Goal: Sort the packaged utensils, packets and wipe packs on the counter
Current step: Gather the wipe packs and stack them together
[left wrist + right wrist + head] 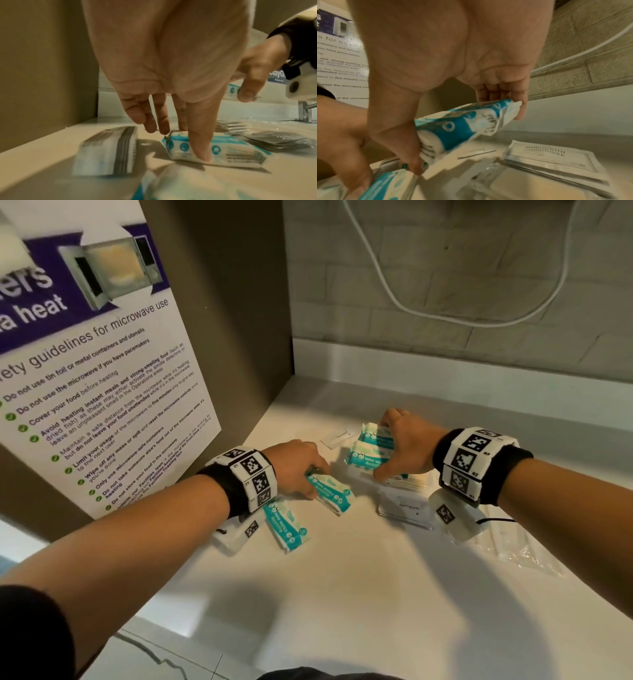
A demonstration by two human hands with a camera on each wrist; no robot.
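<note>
We saw a teal wipe pack lying on the pale desk, pinched between the thumb and fingers of our left hand. Our right hand gripped two stacked wipe packs lifted above a pile of packets. A microwave safety poster covered the left panel; a white cable hung across the tiled wall behind.

Glossy plastic-film wipe packs, smooth matt counter, rough brick-patterned wall, glossy poster.
</note>
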